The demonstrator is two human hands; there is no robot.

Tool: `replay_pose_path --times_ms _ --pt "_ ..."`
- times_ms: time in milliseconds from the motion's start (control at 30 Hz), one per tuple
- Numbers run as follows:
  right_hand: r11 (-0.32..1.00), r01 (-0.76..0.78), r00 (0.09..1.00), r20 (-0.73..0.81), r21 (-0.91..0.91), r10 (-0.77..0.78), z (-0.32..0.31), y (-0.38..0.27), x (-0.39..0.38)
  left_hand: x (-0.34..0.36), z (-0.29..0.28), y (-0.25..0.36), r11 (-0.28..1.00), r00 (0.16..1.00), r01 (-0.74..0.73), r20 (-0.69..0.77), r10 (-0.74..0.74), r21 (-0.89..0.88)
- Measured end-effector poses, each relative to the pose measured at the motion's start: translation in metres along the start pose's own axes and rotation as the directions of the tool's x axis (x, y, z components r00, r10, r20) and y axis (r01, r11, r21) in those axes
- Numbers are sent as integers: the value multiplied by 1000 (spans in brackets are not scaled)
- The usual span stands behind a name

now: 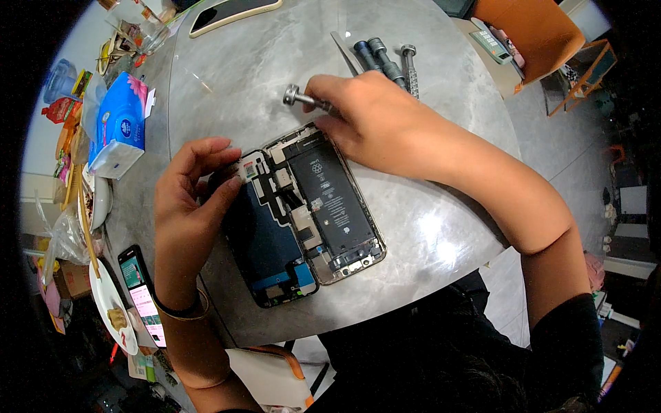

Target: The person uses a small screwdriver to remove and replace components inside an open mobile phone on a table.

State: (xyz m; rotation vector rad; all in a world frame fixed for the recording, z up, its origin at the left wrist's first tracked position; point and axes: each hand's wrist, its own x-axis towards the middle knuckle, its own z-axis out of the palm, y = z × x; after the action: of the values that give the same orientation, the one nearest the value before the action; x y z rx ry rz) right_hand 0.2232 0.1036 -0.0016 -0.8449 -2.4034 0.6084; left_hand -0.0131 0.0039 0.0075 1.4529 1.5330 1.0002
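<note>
An opened smartphone lies on the grey marbled table in two halves, side by side and slightly tilted. Its body (337,206) is on the right, with a black battery and exposed inner parts. To its left rests the display panel (258,230), back side up, its top corner between the thumb and fingers of my left hand (187,189). My right hand (375,120) hovers over the body's upper end, gripping a slim metal precision screwdriver (295,96) whose knobbed end points left. The screwdriver's other end is hidden by my fingers.
Tweezers (345,54), a knurled screwdriver (411,69) and dark cylindrical tool handles (387,63) lie beyond my right hand. Another phone (234,14) is at the far edge. Leftward are a blue tissue pack (118,120), a lit phone (141,296) and a white plate (103,303).
</note>
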Motion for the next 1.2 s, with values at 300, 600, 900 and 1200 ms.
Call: replay_pose_path --times_ms 300,600,900,1200 --pt "982 45 992 -126 181 -22 -14 -12 1 2 -2 -4 1000 1000 4 9 -4 -29" --pt "601 -188 975 77 777 206 -15 -30 -6 1 1 -1 999 999 -50 -9 50 -2" --pt "784 4 1000 -1 621 -5 -20 -24 -9 1 1 -2 999 998 -51 -29 52 5" --pt "795 80 997 -54 601 -59 -16 -21 -11 2 1 -4 999 999 -39 -20 38 -33"
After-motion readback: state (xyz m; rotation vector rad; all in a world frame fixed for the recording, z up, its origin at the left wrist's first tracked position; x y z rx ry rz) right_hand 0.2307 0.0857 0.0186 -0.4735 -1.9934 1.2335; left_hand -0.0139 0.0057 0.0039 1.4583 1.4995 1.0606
